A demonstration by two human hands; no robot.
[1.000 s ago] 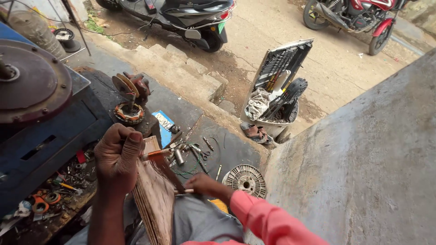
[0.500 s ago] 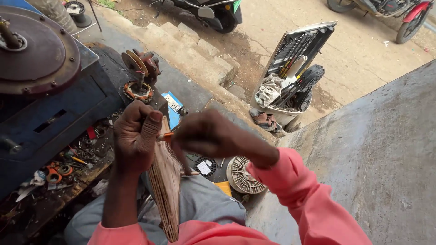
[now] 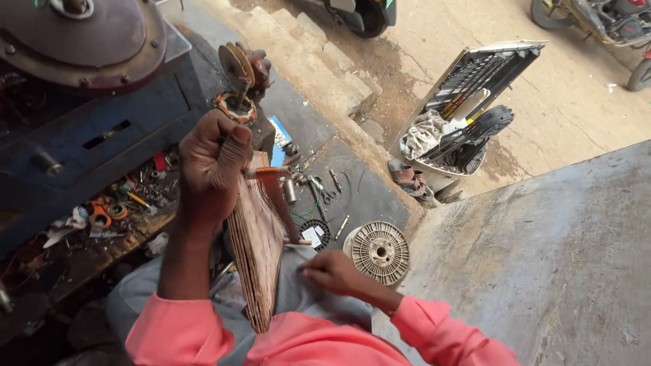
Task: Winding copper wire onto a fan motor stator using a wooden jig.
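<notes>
A long, flat bundle of reddish-brown copper wire turns [image 3: 256, 261] stands on edge over the person's lap, its lower end near the pink sleeves and its upper end raised toward the blue bench. The left hand [image 3: 211, 166] is closed in a fist around the top of that bundle, thumb up, gripping it together with the short brown wooden bar [image 3: 270, 173] that sticks out to the right of the fist. A darker brown strip [image 3: 281, 210] runs down from the bar along the bundle's right face. The right hand [image 3: 330, 271] lies low beside the bundle's right side, fingers drawn together as if pinching something thin; whether a wire strand is between them cannot be made out.

On the dark floor just beyond the right hand lies a pale round plastic wire spool [image 3: 377, 251], and left of it a small black ribbed disc [image 3: 314, 232]. Loose bolts and small tools [image 3: 319, 186] are scattered farther up the floor. At the left stands the blue metal bench [image 3: 102, 132] with a round grey metal plate [image 3: 88, 37] on top. At the floor's outer edge sits an open grey tool case [image 3: 461, 108], with a brown sandal [image 3: 410, 179] beside it.
</notes>
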